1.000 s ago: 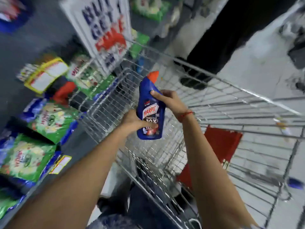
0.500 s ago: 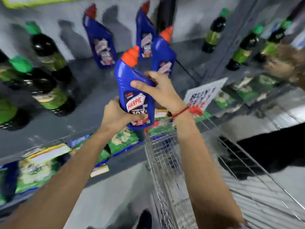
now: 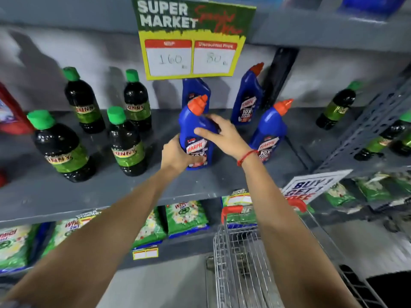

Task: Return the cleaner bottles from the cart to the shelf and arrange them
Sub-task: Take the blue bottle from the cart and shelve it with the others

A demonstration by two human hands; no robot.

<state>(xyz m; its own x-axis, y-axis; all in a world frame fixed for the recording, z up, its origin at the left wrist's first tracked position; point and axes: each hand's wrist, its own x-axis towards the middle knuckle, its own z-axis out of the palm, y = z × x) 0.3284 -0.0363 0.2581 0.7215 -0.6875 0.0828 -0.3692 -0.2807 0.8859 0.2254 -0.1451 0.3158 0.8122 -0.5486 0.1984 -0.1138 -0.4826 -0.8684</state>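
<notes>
A blue Harpic cleaner bottle (image 3: 193,127) with an orange cap stands upright on the grey shelf (image 3: 138,187), near its middle. My left hand (image 3: 178,155) grips its lower part and my right hand (image 3: 219,135) wraps its side. Three more blue Harpic bottles stand around it: one right behind (image 3: 195,88), one at the back right (image 3: 248,96) and one to the right (image 3: 270,132). The wire cart (image 3: 240,258) with red handle ends sits below the shelf at the lower right.
Several dark bottles with green caps (image 3: 125,141) stand left of the blue ones, more at the right (image 3: 335,107). A yellow-green price sign (image 3: 191,38) hangs above. Green detergent packs (image 3: 186,216) fill the lower shelf. A "buy 1 get 1" card (image 3: 311,185) sticks out near the cart.
Both hands have carried the blue bottle from over the cart up to the shelf, and its base now rests on the shelf board among the other blue bottles.
</notes>
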